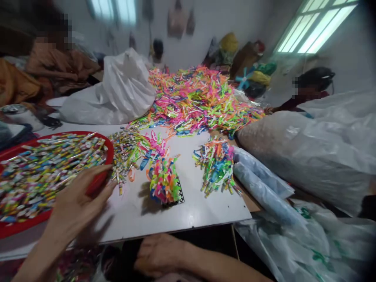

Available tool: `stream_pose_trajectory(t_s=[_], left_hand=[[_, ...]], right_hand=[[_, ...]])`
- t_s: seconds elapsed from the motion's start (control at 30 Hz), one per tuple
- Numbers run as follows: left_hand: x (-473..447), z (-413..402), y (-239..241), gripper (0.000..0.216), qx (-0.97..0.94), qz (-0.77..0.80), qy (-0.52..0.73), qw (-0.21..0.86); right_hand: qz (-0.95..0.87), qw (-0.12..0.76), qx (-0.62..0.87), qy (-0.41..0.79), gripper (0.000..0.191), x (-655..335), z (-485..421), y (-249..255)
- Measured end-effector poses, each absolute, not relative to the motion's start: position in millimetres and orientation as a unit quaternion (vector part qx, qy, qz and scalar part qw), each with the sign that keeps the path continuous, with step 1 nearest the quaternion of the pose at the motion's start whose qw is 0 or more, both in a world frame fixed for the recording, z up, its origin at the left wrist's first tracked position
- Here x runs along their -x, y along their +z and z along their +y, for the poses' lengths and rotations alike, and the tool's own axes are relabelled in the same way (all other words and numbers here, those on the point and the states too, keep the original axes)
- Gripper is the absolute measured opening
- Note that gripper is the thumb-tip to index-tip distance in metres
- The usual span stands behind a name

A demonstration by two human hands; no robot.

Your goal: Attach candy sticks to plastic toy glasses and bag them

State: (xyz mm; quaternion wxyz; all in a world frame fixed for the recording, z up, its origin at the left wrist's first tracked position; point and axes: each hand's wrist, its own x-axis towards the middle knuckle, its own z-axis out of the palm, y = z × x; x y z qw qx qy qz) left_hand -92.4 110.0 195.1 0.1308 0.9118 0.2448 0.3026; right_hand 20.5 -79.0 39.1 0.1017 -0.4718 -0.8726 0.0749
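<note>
My left hand [78, 201] hovers over the near rim of a red tray [109, 150], fingers stretched out and holding nothing. The tray is heaped with colourful wrapped sticks [44, 172]. My right hand [158, 254] rests below the front edge of the white board [199, 203], fingers curled under; what they hold, if anything, is hidden. A small black rack [166, 184] packed with upright bright plastic pieces stands on the board in front of me. A loose bundle of such pieces [217, 164] lies to its right.
A big heap of neon plastic pieces [196, 98] covers the far half of the board. White sacks [117, 90] sit at back left, clear plastic bags [308, 156] at right. Other people sit at far left and far right.
</note>
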Motion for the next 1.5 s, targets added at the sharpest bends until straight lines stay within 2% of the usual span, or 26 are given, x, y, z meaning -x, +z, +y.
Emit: stream_pose_trajectory(t_s=[0.13,0.2,0.33,0.43,0.5,0.73,0.87,1.0,1.17,1.23,1.33,1.43,1.5], left_hand=[[18.5,80.5,220.4,0.038,-0.922,0.176,0.305,0.158],[-18.2,72.5,224.2,0.046,-0.937,0.166,0.259,0.168],[-69.8,67.8,213.7,0.058,-0.971,0.181,0.116,0.099],[-91.3,66.5,200.2,0.061,-0.974,0.209,-0.028,0.076],[-99.1,64.1,193.7,0.059,-0.966,0.238,-0.082,0.060],[-95.1,49.6,192.0,0.047,-0.961,0.254,-0.111,0.000],[-88.3,44.0,190.3,0.043,-0.957,0.265,-0.115,-0.006],[-87.0,41.1,191.0,0.042,-0.958,0.264,-0.109,-0.008],[-87.7,37.5,195.7,0.037,-0.959,0.257,-0.119,-0.015],[-87.9,37.6,195.4,0.035,-0.959,0.254,-0.124,-0.011],[-85.3,40.8,194.1,0.036,-0.961,0.258,-0.103,0.016],[-78.1,47.6,194.8,0.045,-0.968,0.237,-0.005,0.078],[-73.3,53.0,195.2,0.052,-0.972,0.201,0.059,0.107]], right_hand=[[-0.698,0.120,0.704,0.051,0.008,-132.8,-141.8,72.6],[-0.611,0.102,0.785,0.015,0.019,-182.4,-152.9,88.9],[-0.592,-0.005,0.805,-0.048,0.020,-230.2,-154.7,96.6],[-0.619,-0.057,0.781,-0.054,0.015,-237.7,-152.2,81.3],[-0.636,-0.066,0.767,-0.054,0.015,-239.1,-149.5,71.8],[-0.708,0.013,0.702,-0.084,0.015,-196.9,-145.4,65.4],[-0.730,0.027,0.682,-0.033,0.015,-173.0,-154.3,48.1],[-0.611,0.061,0.790,0.010,0.024,-168.0,-154.8,44.5],[-0.450,0.052,0.883,0.120,0.015,-161.1,-137.7,47.1],[-0.423,0.101,0.888,0.148,0.012,-164.7,-133.6,47.7],[-0.384,0.270,0.870,0.155,0.016,-173.2,-127.4,51.7],[-0.344,0.437,0.825,0.104,0.022,-171.4,-115.9,52.3],[-0.349,0.487,0.794,0.105,0.024,-163.3,-108.1,47.2]])
